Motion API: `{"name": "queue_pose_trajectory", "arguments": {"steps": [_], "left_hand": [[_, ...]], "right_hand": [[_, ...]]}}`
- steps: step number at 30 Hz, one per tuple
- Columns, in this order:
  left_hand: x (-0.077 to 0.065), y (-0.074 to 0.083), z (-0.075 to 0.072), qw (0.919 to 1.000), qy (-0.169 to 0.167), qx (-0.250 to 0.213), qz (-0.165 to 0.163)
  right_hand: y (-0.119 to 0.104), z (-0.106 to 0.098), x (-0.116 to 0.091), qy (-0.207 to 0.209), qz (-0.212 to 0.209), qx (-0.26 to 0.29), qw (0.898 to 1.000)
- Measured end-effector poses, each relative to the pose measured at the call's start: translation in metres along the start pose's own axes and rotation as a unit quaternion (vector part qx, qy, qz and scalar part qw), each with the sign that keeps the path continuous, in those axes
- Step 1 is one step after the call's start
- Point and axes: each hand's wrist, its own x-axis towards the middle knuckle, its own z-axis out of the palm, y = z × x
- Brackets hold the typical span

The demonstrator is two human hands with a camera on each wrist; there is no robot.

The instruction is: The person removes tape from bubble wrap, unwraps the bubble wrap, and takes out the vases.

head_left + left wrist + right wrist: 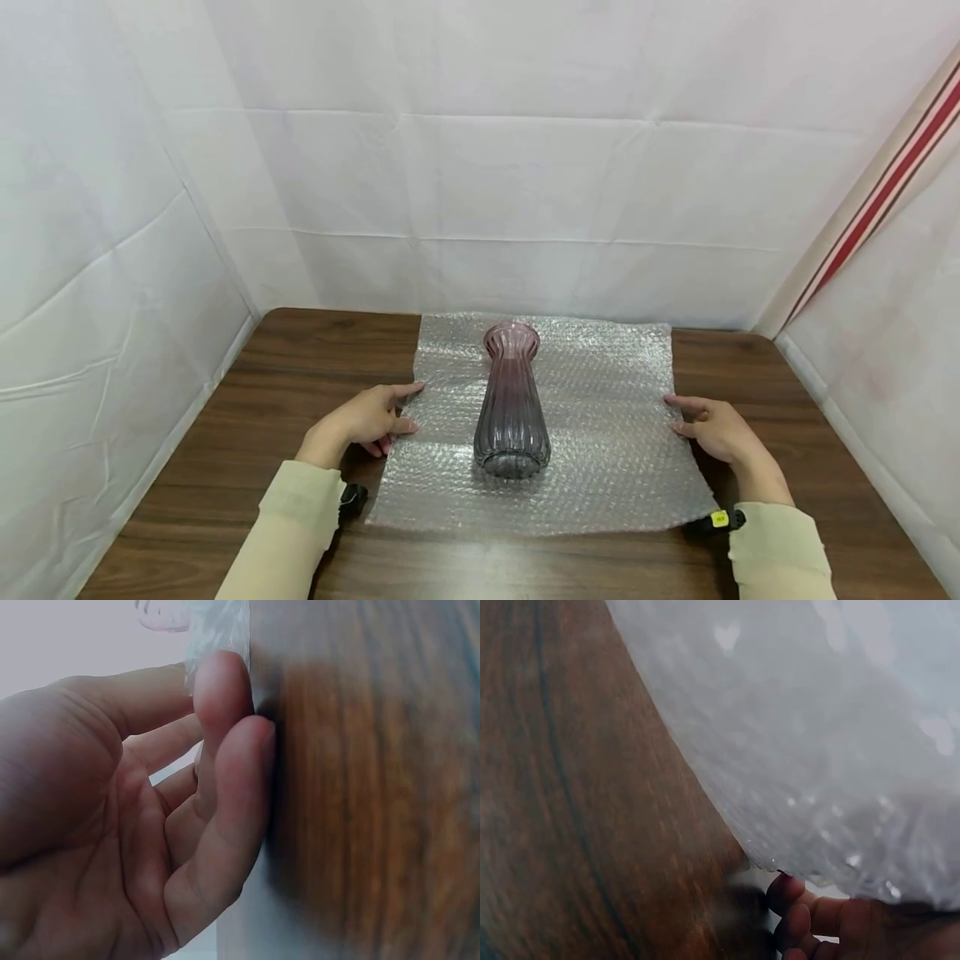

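Observation:
A ribbed glass vase (512, 408), pink at its flared mouth and grey toward the base, lies on its side on a sheet of bubble wrap (607, 433). Its mouth points to the back. At the sheet's left edge my left hand (367, 417) touches the wrap with index finger and thumb spread apart; the other fingers bend beneath, and the left wrist view shows them near the tabletop. On the opposite edge, my right hand (716, 427) touches the sheet with index finger and thumb. In the right wrist view, the wrap (780, 750) hides part of that hand's fingers.
The brown wooden table (225, 433) extends past the sheet on both sides and in front. White cloth walls (517, 175) stand behind and beside it, with a red stripe (877, 196) at the right corner. A black wrist strap (352, 500) sits on the left sleeve.

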Motion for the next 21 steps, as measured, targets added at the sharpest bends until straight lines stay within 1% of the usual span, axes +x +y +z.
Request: {"name": "queue_pose_trajectory", "arguments": {"steps": [7, 11, 16, 21], "left_hand": [[0.0, 0.0, -0.003, 0.9997, 0.005, 0.02, 0.011], [-0.001, 0.002, -0.006, 0.9994, 0.009, 0.028, 0.018], [-0.004, 0.004, -0.009, 0.9985, 0.027, 0.037, 0.029], [-0.006, 0.009, -0.011, 0.9961, 0.053, 0.056, 0.044]], "right_hand": [[0.0, -0.003, -0.001, 0.009, -0.006, -0.002, 1.0], [0.001, -0.005, -0.004, 0.012, -0.022, -0.002, 1.0], [-0.001, -0.007, -0.007, 0.012, -0.042, 0.004, 0.999], [-0.006, -0.011, -0.01, 0.024, -0.05, 0.006, 0.998]]}}
